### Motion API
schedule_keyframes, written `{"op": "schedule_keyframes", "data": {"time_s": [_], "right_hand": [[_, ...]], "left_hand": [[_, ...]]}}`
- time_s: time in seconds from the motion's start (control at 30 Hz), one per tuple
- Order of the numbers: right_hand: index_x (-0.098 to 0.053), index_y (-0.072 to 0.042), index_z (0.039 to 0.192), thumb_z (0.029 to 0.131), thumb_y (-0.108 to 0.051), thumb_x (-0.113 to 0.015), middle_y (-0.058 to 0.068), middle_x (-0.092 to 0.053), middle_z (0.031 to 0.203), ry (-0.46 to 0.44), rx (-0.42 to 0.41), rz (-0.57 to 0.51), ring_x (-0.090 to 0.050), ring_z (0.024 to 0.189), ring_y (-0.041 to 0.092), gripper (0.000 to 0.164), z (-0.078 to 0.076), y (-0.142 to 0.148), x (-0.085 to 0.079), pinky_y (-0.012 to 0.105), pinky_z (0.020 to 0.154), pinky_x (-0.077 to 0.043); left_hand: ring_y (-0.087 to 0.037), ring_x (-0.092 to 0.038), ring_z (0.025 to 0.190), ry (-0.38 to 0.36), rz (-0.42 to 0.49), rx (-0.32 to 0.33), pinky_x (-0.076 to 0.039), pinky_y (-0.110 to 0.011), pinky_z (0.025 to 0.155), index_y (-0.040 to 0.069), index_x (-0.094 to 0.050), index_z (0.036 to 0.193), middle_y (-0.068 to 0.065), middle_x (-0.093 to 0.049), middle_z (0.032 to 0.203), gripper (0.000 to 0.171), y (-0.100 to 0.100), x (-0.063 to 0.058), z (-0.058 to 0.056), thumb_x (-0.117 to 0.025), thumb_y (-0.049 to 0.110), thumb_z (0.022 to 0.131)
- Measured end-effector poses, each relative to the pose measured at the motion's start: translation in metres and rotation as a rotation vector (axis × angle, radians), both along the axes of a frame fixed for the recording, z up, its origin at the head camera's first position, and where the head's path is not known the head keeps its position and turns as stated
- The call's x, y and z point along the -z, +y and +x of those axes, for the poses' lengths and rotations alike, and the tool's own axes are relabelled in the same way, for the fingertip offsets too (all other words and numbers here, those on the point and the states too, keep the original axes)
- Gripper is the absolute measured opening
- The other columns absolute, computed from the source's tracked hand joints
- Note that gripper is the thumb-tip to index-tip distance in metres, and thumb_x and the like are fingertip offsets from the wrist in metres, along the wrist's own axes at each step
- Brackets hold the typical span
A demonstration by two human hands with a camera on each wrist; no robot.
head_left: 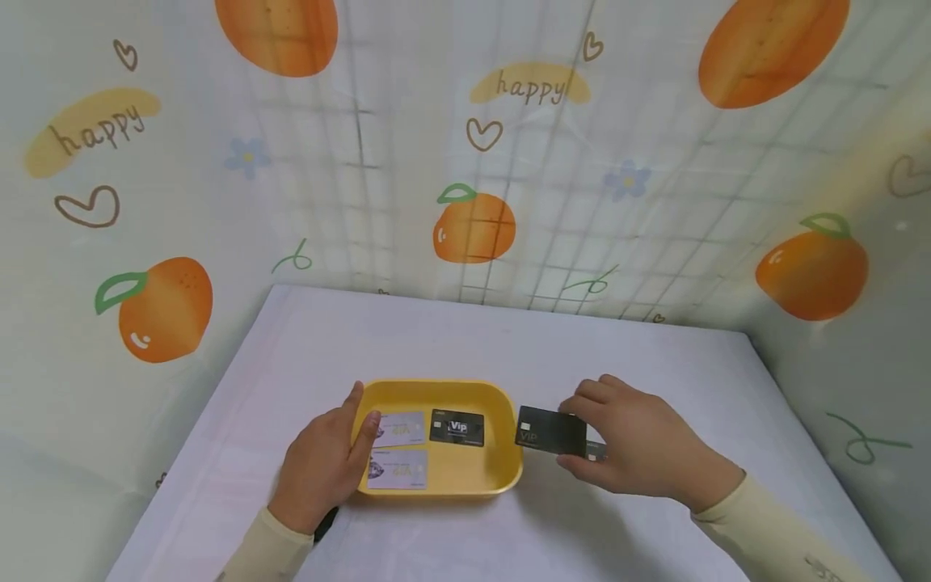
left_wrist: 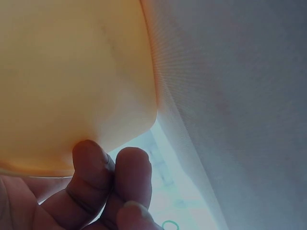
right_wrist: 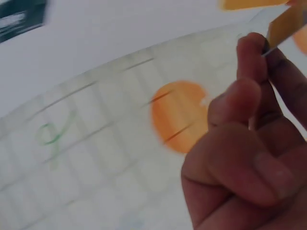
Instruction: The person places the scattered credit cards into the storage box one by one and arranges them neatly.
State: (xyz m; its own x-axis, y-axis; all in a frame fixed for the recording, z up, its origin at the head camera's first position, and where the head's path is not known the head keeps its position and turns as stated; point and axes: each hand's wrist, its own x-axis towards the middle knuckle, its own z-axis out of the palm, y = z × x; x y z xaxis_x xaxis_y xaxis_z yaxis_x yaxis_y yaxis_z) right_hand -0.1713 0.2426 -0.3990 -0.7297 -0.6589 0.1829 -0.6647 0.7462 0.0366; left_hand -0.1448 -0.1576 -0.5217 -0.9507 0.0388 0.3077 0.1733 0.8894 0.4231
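My left hand (head_left: 316, 461) grips the left end of a yellow tray (head_left: 465, 482), thumb over the rim. In the left wrist view its fingertips (left_wrist: 91, 160) press the outer wall of the tray. Inside the tray lie two pale VIP cards (head_left: 397, 470), one above the other, with a black VIP card (head_left: 457, 436) to their right. Just off the tray's right rim, my right hand (head_left: 633, 440) pinches another black VIP card (head_left: 550, 431) between thumb and fingers. Part of a further dark card (head_left: 596, 451) shows behind that hand; in the right wrist view a dark card (right_wrist: 19, 19) lies on the white surface.
A white cloth covers the table (head_left: 618, 347). Behind and at both sides hangs a curtain (head_left: 407, 162) printed with oranges and hearts. A small black object (head_left: 325, 525) shows beside my left wrist, mostly hidden.
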Motion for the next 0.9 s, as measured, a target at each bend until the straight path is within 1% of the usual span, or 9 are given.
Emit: {"op": "schedule_keyframes", "data": {"time_s": [0.1,0.2,0.33,0.43,0.6,0.67,0.73,0.83,0.9], "right_hand": [[-0.067,-0.031,0.100,0.072,-0.062,-0.078,-0.021,-0.050,0.090,-0.005,-0.085,0.007,-0.042,0.084,0.002,0.044,-0.009,-0.025,0.000,0.025,0.061,-0.045],[-0.069,-0.028,0.101,0.072,-0.062,-0.077,-0.019,-0.051,0.089,-0.025,-0.136,0.050,-0.040,0.081,0.003,0.045,-0.016,-0.047,0.004,0.024,0.060,-0.044],[-0.072,-0.023,0.103,0.073,-0.063,-0.076,-0.016,-0.051,0.088,-0.060,-0.174,0.132,-0.040,0.078,0.005,0.050,-0.024,-0.072,0.011,0.022,0.058,-0.043],[-0.071,-0.021,0.102,0.073,-0.062,-0.076,-0.015,-0.049,0.086,-0.085,-0.202,0.175,-0.041,0.077,0.008,0.050,-0.029,-0.087,0.017,0.023,0.057,-0.042],[-0.071,-0.021,0.100,0.073,-0.063,-0.075,-0.013,-0.045,0.080,-0.125,-0.226,0.215,-0.041,0.073,0.011,0.050,-0.037,-0.104,0.027,0.025,0.053,-0.038],[-0.071,-0.021,0.099,0.073,-0.063,-0.075,-0.013,-0.044,0.077,-0.148,-0.236,0.223,-0.040,0.072,0.011,0.050,-0.039,-0.109,0.029,0.026,0.051,-0.037],[-0.071,-0.020,0.099,0.073,-0.062,-0.075,-0.013,-0.043,0.075,-0.167,-0.252,0.229,-0.040,0.070,0.012,0.050,-0.040,-0.115,0.031,0.027,0.049,-0.036],[-0.071,-0.020,0.100,0.071,-0.063,-0.076,-0.014,-0.044,0.074,-0.170,-0.270,0.243,-0.041,0.070,0.012,0.051,-0.042,-0.121,0.032,0.027,0.049,-0.035],[-0.072,-0.021,0.101,0.071,-0.063,-0.076,-0.014,-0.045,0.074,-0.170,-0.276,0.252,-0.041,0.070,0.012,0.052,-0.044,-0.125,0.031,0.028,0.050,-0.036]], "left_hand": [[-0.021,-0.065,0.087,-0.004,-0.001,-0.006,-0.054,-0.043,0.069,0.013,-0.041,0.153,-0.008,-0.070,0.100,0.066,-0.001,0.002,-0.001,-0.033,0.056,0.104],[-0.022,-0.066,0.089,0.004,0.002,-0.005,-0.054,-0.043,0.071,0.013,-0.042,0.152,-0.009,-0.070,0.106,0.066,-0.001,0.003,-0.002,-0.034,0.057,0.104],[-0.022,-0.067,0.089,0.026,0.005,0.002,-0.054,-0.041,0.069,0.014,-0.042,0.152,-0.008,-0.070,0.103,0.065,-0.003,0.002,-0.002,-0.034,0.056,0.104],[-0.021,-0.066,0.089,0.024,0.003,0.004,-0.054,-0.040,0.069,0.014,-0.041,0.153,-0.007,-0.070,0.102,0.065,-0.004,0.001,-0.003,-0.034,0.056,0.104],[-0.023,-0.067,0.095,0.016,-0.013,0.003,-0.053,-0.044,0.076,0.015,-0.039,0.153,-0.008,-0.069,0.117,0.065,-0.004,-0.002,-0.005,-0.033,0.057,0.104],[-0.024,-0.068,0.096,0.028,-0.025,0.004,-0.051,-0.046,0.076,0.014,-0.041,0.153,-0.008,-0.070,0.115,0.065,-0.004,-0.001,-0.005,-0.032,0.056,0.104],[-0.024,-0.068,0.094,0.042,-0.040,0.001,-0.049,-0.047,0.073,0.012,-0.043,0.151,-0.007,-0.072,0.109,0.065,-0.004,0.000,-0.005,-0.033,0.056,0.104],[-0.022,-0.069,0.092,0.058,-0.050,-0.002,-0.046,-0.046,0.069,0.011,-0.046,0.150,-0.006,-0.073,0.101,0.065,-0.005,0.000,-0.004,-0.033,0.055,0.104],[-0.021,-0.069,0.091,0.062,-0.053,-0.009,-0.045,-0.046,0.068,0.011,-0.046,0.150,-0.005,-0.073,0.100,0.065,-0.005,0.000,-0.004,-0.033,0.055,0.104]]}}
